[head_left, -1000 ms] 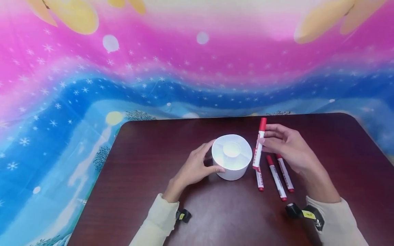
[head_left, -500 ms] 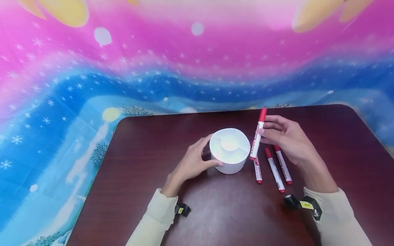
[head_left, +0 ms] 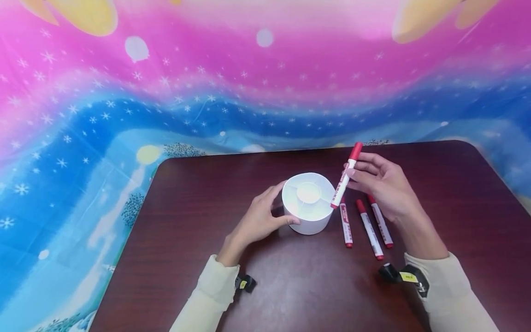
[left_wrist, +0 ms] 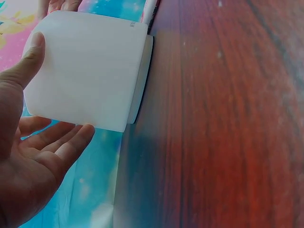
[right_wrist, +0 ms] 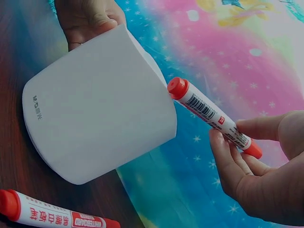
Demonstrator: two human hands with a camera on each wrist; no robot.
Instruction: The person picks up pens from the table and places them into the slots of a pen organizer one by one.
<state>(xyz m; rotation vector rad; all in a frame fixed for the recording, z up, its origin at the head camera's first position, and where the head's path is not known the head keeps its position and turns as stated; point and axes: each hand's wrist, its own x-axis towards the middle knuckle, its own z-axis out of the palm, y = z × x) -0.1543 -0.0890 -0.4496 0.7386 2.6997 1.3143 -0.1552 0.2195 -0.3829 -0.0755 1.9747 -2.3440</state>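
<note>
- The right hand [head_left: 383, 184] pinches a red-capped marker [head_left: 345, 177] between thumb and fingertips, tilted, its lower end just at the rim of the white holder [head_left: 309, 203].
- To do this well, bring the marker more upright, aim its low end over one outer compartment rather than the round centre well, and let go only once the tip is inside.
- The left hand [head_left: 259, 223] cups the holder's near-left wall, thumb and fingers curled against it, which should keep it from sliding on the table [head_left: 207, 207].
- Which end of the marker leads is hard to tell.
- Three more markers [head_left: 365, 226] lie just right of the holder, below the right hand.
</note>
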